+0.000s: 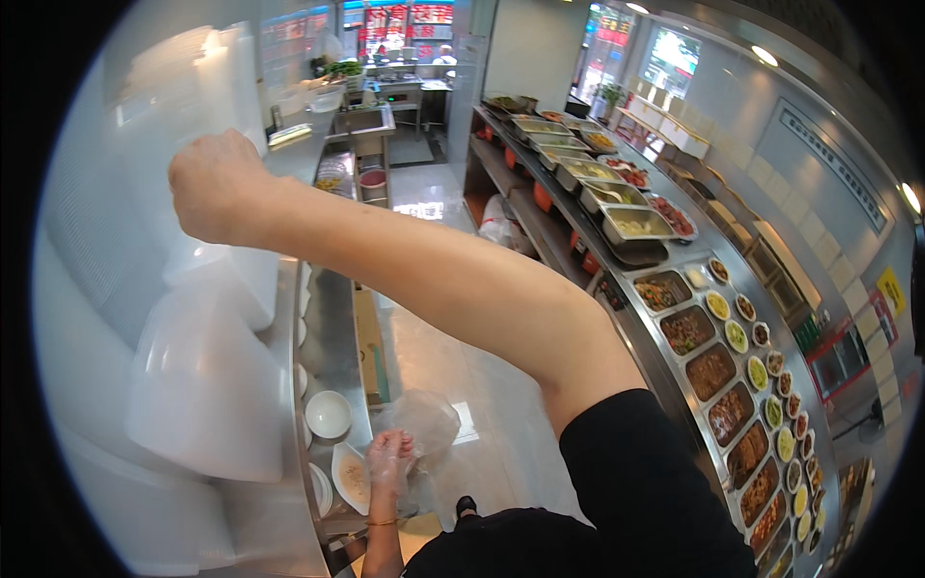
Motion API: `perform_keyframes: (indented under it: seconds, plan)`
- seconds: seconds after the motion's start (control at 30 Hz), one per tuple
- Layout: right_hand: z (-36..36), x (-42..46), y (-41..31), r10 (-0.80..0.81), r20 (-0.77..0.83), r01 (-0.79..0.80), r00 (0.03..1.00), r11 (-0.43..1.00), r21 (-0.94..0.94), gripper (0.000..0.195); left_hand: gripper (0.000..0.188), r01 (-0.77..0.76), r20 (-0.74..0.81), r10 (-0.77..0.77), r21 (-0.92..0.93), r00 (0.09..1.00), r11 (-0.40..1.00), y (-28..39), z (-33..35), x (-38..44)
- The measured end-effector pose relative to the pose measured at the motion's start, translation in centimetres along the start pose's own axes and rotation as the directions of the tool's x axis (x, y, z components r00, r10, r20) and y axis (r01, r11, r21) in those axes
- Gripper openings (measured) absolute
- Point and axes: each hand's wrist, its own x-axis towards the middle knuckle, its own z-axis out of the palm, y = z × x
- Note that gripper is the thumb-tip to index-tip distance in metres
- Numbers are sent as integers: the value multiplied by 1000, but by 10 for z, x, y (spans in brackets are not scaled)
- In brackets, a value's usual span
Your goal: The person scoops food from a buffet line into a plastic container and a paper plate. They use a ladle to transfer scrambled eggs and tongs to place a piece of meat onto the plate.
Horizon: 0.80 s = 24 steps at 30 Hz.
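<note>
My right arm, in a black short sleeve, reaches across the view to the upper left. My right hand (217, 189) is curled like a fist before the translucent plastic containers (206, 376); whether something is in it is hidden. Low down, my left hand (390, 461) wears a clear plastic glove, its fingers bent together on a clear plastic bag (426, 426). Beside it on the left, a white dish (352, 477) with brownish residue sits on the steel shelf. Just above that dish is a white bowl (328, 414).
To the right runs a steel counter (672, 361) with food trays and small bowls. Farther up it stand steel pans (636, 223). Stacked white plates (320, 490) lie at lower left. A sink (361, 121) and a red bucket (373, 184) are beyond my arm.
</note>
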Motion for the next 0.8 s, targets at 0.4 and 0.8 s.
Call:
perform_keyframes:
  seconds: [0.4,0.8]
  plan:
    - [-62,-432,-59,509,-153,-515,847,857,4,6,58,370,519,-248,-145,818,918,-30,26,-15]
    - [-202,-699,-368,748,-284,-799,600,572,-185,13,107,920,911,-409,119,49,374,-155,308,-274]
